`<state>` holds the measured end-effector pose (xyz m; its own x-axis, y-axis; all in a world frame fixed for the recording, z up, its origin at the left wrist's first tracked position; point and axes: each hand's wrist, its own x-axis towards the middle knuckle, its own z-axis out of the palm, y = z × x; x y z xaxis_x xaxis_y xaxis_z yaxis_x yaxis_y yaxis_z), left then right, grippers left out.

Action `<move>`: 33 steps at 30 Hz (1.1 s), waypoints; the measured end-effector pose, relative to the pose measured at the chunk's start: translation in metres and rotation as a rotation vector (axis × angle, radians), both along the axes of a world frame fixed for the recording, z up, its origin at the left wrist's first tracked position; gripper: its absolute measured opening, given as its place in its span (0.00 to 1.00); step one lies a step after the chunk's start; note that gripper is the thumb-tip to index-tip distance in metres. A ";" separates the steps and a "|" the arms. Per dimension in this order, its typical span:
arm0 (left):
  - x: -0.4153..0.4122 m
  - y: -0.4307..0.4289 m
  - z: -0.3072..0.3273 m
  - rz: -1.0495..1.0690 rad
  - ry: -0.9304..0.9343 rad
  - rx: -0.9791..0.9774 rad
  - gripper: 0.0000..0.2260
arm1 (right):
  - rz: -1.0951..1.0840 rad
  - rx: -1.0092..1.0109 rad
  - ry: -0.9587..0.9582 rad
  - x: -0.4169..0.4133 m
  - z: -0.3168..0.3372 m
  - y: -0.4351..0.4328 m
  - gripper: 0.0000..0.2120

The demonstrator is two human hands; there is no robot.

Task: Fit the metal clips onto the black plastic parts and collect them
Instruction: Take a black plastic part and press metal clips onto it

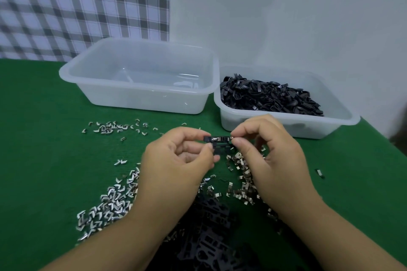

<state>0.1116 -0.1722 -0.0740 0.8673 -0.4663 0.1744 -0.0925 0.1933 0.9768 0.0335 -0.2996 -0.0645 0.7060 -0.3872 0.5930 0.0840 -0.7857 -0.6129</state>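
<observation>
Both hands meet above the green table and hold one black plastic part (220, 141) between them. My left hand (178, 160) pinches its left end with thumb and fingers. My right hand (268, 152) pinches a small metal clip (231, 137) against the part's right end. Another shiny clip sits on the part's top edge. Several loose metal clips (105, 207) lie scattered under and around my hands. A heap of black plastic parts (209, 237) lies between my forearms near the front edge.
An empty translucent tub (141, 77) stands at the back middle. Beside it on the right, a second tub (284, 121) holds many black pieces (268, 97). One stray piece (319, 173) lies at the right. A white wall and checked cloth stand behind.
</observation>
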 end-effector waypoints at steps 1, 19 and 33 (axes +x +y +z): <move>0.000 0.000 0.000 -0.005 -0.002 0.000 0.09 | 0.002 0.003 0.003 0.000 0.000 0.000 0.07; -0.001 0.000 0.002 -0.033 -0.054 -0.009 0.11 | 0.034 0.009 0.003 0.000 -0.001 -0.004 0.06; -0.001 0.001 0.002 -0.058 -0.147 0.016 0.12 | 0.129 0.163 0.136 -0.001 0.003 -0.006 0.12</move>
<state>0.1109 -0.1710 -0.0723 0.8046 -0.5184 0.2897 -0.2239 0.1870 0.9565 0.0327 -0.3061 -0.0617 0.8251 -0.3712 0.4260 0.0850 -0.6638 -0.7431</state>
